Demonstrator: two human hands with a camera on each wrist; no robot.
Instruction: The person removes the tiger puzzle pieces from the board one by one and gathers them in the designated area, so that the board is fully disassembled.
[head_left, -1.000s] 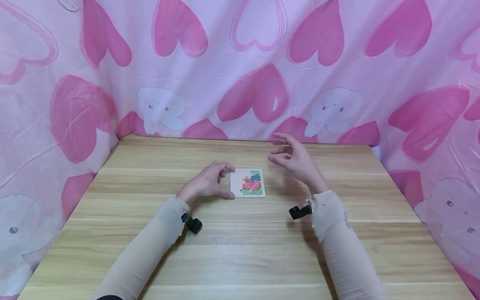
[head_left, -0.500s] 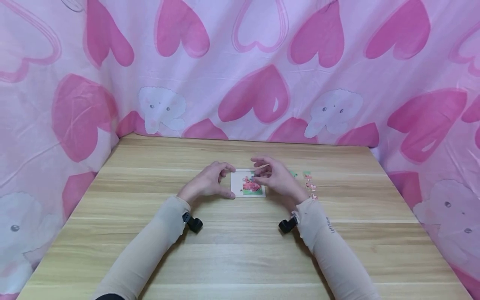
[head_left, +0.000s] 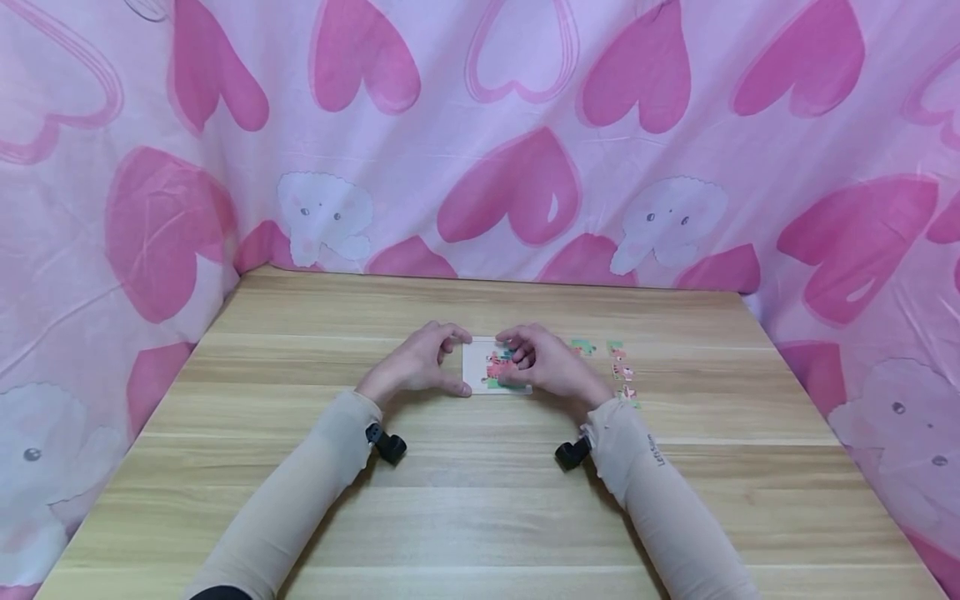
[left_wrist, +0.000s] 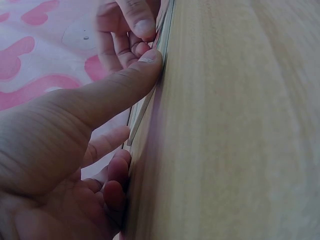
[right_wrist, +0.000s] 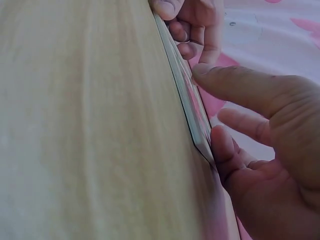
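A square puzzle board (head_left: 476,367) with a white frame lies flat on the table. Part of a red striped animal picture, with green and blue parts, is laid in it. My left hand (head_left: 414,360) holds the board's left side between thumb and fingers. My right hand (head_left: 551,362) is over the right part of the board. In the right wrist view, its thumb (right_wrist: 207,75) rests on the picture, while the other fingers (right_wrist: 222,142) lie by the board's edge. No piece shows between them. The right hand hides part of the picture.
Several loose jigsaw pieces (head_left: 621,371) lie in a column right of the right hand, with a green piece (head_left: 583,345) nearer to it. The wooden table (head_left: 472,517) reaches back to a pink heart-patterned curtain (head_left: 510,192).
The right hand has come down and left from above the loose pieces onto the board, uncovering those pieces. The left hand keeps its hold on the board.
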